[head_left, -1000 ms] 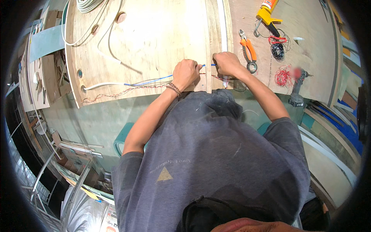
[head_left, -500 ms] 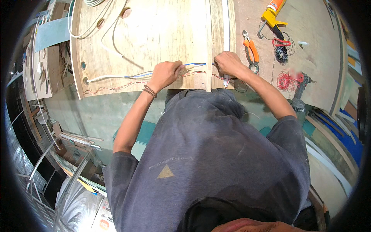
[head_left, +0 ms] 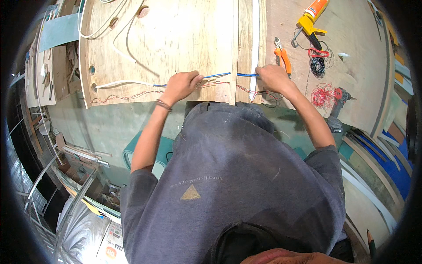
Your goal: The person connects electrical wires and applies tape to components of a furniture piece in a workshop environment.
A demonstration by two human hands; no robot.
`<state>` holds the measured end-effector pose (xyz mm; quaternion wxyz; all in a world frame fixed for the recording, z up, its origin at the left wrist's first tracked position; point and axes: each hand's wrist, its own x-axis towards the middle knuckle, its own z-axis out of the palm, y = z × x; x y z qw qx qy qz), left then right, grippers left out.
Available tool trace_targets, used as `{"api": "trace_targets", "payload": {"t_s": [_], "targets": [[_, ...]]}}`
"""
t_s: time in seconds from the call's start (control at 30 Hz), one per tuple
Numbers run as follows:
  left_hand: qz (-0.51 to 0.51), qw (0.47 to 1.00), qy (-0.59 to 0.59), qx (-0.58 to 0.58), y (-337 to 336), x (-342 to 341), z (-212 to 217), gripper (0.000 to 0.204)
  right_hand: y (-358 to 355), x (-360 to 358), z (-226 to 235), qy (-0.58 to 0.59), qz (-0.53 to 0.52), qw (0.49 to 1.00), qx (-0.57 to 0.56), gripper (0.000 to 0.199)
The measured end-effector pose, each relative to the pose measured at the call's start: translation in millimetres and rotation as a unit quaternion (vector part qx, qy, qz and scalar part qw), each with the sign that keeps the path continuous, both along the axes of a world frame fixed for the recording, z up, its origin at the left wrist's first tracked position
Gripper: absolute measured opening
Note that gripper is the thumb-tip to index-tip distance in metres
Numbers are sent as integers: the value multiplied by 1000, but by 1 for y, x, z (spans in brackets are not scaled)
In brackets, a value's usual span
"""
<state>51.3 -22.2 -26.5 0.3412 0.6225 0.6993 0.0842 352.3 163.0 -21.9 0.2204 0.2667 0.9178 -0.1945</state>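
Note:
Blue wires [head_left: 220, 75] run across a pale wooden panel [head_left: 189, 39] and pass through the upright wooden strip [head_left: 234, 53]. My left hand [head_left: 181, 84] is closed on them left of the strip, where they come out of a white cable sheath [head_left: 127, 82]. On the strip's other side, my right hand [head_left: 273, 78] pinches the same blue wires beside a white flat strip [head_left: 255, 39]. Thin red and dark twisted wires [head_left: 132, 96] lie just below, along the panel's near edge. The wire ends at my right hand are hidden.
Orange-handled cutting pliers [head_left: 284, 59] lie beyond my right hand. Farther right are a yellow caulking gun [head_left: 311, 27], a dark wire bundle [head_left: 317, 66], a red wire coil [head_left: 323, 95] and a cordless drill [head_left: 337, 108]. Loose white cable [head_left: 121, 50] curls over the panel's left part.
My right hand has moved right, away from the wooden strip, and more blue wire shows between them. My left hand has shifted slightly left, still on the wires. The view has shifted a little.

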Motion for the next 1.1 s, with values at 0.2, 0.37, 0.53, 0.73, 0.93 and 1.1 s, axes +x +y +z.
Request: {"api": "trace_targets", "payload": {"t_s": [0.2, 0.37, 0.53, 0.73, 0.93, 1.1], "targets": [[-52, 999, 3, 15, 1, -4, -1, 30, -4, -28, 14, -74, 0, 997, -27, 36], [-88, 993, -15, 73, 26, 37, -15, 31, 33, 11, -5, -116, -12, 993, 7, 39], [-2, 996, 18, 82, 33, 70, -14, 40, 36, 41, 19, -111, -74, 991, -8, 39], [-51, 979, 128, 148, -17, -17, 3, 19, 25, 42, 8, -89, -23, 995, 27, 26], [-145, 977, 98, 117, -33, -52, -1, 8, 11, 34, -2, -48, 40, 996, 65, 19], [-108, 988, 74, 77, -21, -45, 21, 13, -11, 14, 4, -27, 18, 999, 23, 29]]}}
